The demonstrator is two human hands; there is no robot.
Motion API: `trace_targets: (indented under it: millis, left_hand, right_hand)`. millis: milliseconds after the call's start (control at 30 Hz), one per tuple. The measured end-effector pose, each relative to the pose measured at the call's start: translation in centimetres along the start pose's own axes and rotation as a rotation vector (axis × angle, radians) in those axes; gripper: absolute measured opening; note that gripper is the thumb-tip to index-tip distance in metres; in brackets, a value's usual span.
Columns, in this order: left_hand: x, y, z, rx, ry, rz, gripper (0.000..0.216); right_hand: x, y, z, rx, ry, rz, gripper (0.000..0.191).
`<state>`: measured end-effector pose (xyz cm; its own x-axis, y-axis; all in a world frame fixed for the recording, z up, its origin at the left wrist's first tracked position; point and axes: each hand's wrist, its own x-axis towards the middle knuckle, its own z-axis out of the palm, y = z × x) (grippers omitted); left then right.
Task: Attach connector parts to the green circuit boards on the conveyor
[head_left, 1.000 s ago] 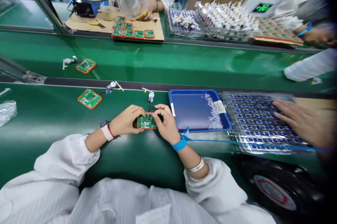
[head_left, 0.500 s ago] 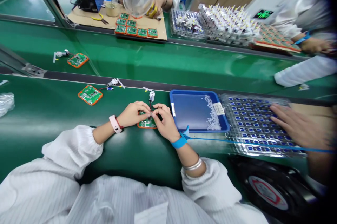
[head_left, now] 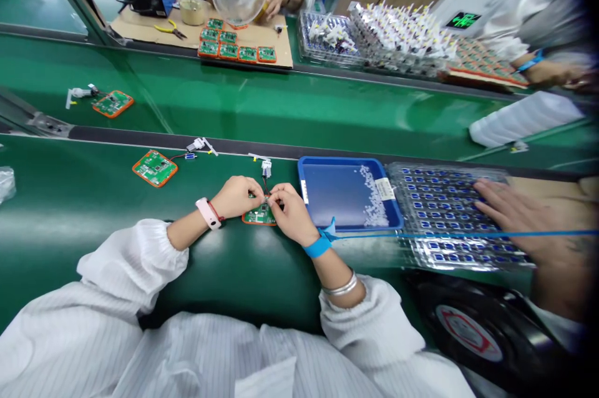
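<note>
Got both hands on it here: the left hand (head_left: 236, 196) and right hand (head_left: 293, 214) are clenched in a tight fingertip grip on a small green circuit board with an orange frame (head_left: 258, 218), right by its thin dark wire (head_left: 266, 186). The board lies flat on the green belt worktop (head_left: 93, 248), just left of a blue plastic tray (head_left: 346, 192).

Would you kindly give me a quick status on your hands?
Left hand, right hand on orange-framed circuit board, at its wire. Blue tray alongside, not blocking.
</note>
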<state>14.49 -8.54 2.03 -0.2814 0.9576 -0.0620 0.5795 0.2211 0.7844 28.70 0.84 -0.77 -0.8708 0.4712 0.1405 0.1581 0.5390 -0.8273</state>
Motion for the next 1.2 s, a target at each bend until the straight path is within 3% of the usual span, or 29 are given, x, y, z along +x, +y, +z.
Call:
trace_targets:
  millis: [133,200,267,333,400,467,533,767,967,1100,1200]
  left_hand:
    - [-0.2,0.0,-0.4,0.024,-0.001,0.025,0.007]
    - [-0.6,-0.3,-0.4,0.025,0.042,0.082,0.007]
    - [-0.9,-0.7,-0.3,0.04,0.062,0.165,0.013]
    - [-1.1,-1.1,-0.1,0.052,0.063,0.227,0.015]
    - [-1.2,-1.2,0.0,0.053,0.066,0.247,0.014]
    - [-1.1,-1.2,0.1,0.055,0.064,0.249,0.013]
    - [-1.1,-1.1,0.1,0.056,0.055,0.25,0.013]
    - [-1.2,-0.9,0.0,0.081,0.034,0.261,0.014]
    - [-1.2,-1.2,0.2,0.07,0.057,0.282,0.013]
    - [-1.3,-0.8,0.5,-0.008,0.13,0.261,0.014]
    - [-1.4,-0.3,0.7,-0.102,0.177,0.24,0.015]
  right_hand:
    - [-0.1,-1.1,-0.3,-0.106,0.05,-0.082,0.015]
    - [0.1,-0.9,-2.2,-0.191,0.132,-0.157,0.015]
    - [0.3,0.6,-5.5,-0.316,0.269,-0.179,0.015]
    - [0.2,3.3,-9.8,-0.489,0.437,-0.092,0.013]
    - [-0.1,6.6,-13.7,-0.668,0.519,0.077,0.012]
    - [-0.6,9.6,-16.2,-0.757,0.502,0.204,0.012]
    - [-1.0,11.5,-17.1,-0.792,0.463,0.28,0.013]
    - [-1.3,12.0,-16.4,-0.837,0.411,0.36,0.016]
    - [-1.3,10.7,-16.7,-0.803,0.372,0.32,0.014]
    - [-0.6,5.4,-12.1,-0.503,0.412,0.039,0.013]
    - [-0.3,0.8,-6.5,-0.192,0.233,-0.132,0.015]
